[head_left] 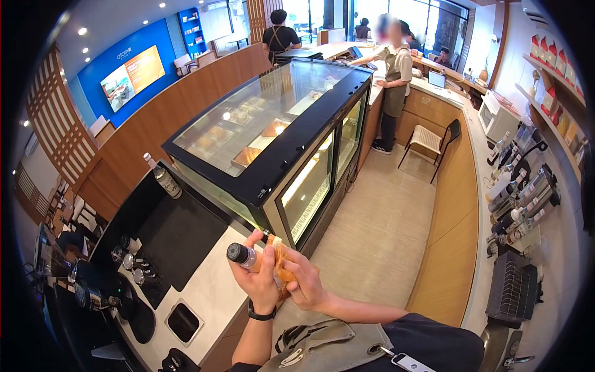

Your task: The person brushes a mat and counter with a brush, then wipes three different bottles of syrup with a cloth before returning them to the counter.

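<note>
My left hand (260, 280) is closed around a small clear bottle (240, 254) with a black cap, tilted up to the left. Fingers of that hand also reach the top of an orange-brown item (283, 260), which looks like a wrapped packet or cloth. My right hand (304, 282) grips this item from the right side, its fingers curled against it. Both hands are close together in front of my apron, beside the counter edge. What exactly the orange-brown item is cannot be made out, as the fingers cover part of it.
A glass display case (248, 186) with pastries stands ahead. On the left counter (230, 243) are a black mat (186, 239), a clear bottle (166, 180) and metal tools. Bottles line the right counter (474, 248). A chair (427, 141) and a person (395, 68) are farther back.
</note>
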Motion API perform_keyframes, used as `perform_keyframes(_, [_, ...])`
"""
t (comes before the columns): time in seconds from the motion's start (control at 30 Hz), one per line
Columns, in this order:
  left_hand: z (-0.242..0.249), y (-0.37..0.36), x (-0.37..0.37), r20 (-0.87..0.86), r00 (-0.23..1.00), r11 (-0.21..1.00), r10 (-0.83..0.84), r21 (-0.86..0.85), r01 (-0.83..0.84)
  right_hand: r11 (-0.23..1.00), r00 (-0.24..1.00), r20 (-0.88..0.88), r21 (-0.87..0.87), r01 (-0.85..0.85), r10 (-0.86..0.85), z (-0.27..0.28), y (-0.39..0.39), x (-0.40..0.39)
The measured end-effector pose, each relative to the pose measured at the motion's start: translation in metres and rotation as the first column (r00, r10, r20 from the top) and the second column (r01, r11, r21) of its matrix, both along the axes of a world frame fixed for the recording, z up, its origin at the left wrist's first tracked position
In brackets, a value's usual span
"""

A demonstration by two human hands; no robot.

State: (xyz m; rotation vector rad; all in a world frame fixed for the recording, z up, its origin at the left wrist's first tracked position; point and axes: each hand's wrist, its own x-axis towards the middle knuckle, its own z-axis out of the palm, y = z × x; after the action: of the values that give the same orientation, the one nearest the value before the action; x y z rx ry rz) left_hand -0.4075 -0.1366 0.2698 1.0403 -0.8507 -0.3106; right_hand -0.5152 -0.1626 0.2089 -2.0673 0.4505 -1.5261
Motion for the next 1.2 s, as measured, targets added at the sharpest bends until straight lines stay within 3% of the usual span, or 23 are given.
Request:
perform_keyframes(0.17, [0.011,0.013,0.002,-0.175,0.973,0.983,-0.148,0.086,0.165,0.986,0.987,-0.161,-0.164,-0.034,0.007,0.009,0.002,-0.019])
perform_keyframes(0.27, [0.016,0.022,0.0,-0.157,0.958,0.94,-0.242,0.206,0.271,0.994,0.977,-0.18,0.02,-0.108,0.11,-0.013,-0.012,-0.022])
perform_keyframes(0.37, [0.022,0.03,-0.014,-0.138,0.95,0.936,-0.28,0.181,0.302,0.899,0.964,0.027,0.353,-0.258,0.266,0.0,-0.017,-0.025])
perform_keyframes(0.47, [0.013,0.036,-0.017,0.042,0.94,0.927,-0.338,0.184,0.325,0.793,0.908,0.172,0.444,-0.418,0.382,0.032,-0.021,-0.031])
perform_keyframes(0.57, [0.0,0.033,-0.024,0.152,0.937,0.945,-0.313,0.147,0.292,0.754,0.911,0.056,0.542,-0.371,0.408,0.038,-0.032,-0.034])
perform_keyframes(0.67, [-0.003,0.027,-0.028,0.124,0.968,0.975,-0.218,0.071,0.21,0.911,0.981,0.021,0.367,-0.186,0.192,0.04,-0.017,-0.022])
perform_keyframes(0.77, [-0.002,0.021,-0.024,0.02,0.99,0.99,-0.137,0.019,0.136,0.985,0.988,-0.069,0.098,0.143,-0.137,0.015,0.002,-0.009])
perform_keyframes(0.93, [0.004,0.024,-0.006,-0.043,0.989,0.984,-0.14,0.104,0.144,0.987,0.969,-0.201,-0.109,0.121,-0.141,-0.007,0.007,-0.012])
perform_keyframes(1.03, [0.005,0.027,0.003,0.043,0.988,0.972,-0.147,0.193,0.137,0.985,0.979,-0.158,0.129,-0.111,0.131,0.009,-0.009,-0.022])
perform_keyframes(1.13, [-0.008,0.02,0.005,0.128,0.991,0.989,-0.035,0.147,0.015,0.873,0.942,-0.033,0.389,-0.294,0.333,-0.006,-0.017,-0.006])
perform_keyframes(1.17, [-0.008,0.017,0.006,0.137,0.991,0.992,-0.005,0.124,-0.013,0.813,0.922,0.03,0.461,-0.355,0.386,-0.008,-0.018,0.001])
perform_keyframes(1.2, [-0.003,0.015,0.008,0.146,0.989,0.992,0.024,0.122,-0.042,0.835,0.939,0.032,0.448,-0.319,0.342,0.01,-0.007,0.003])
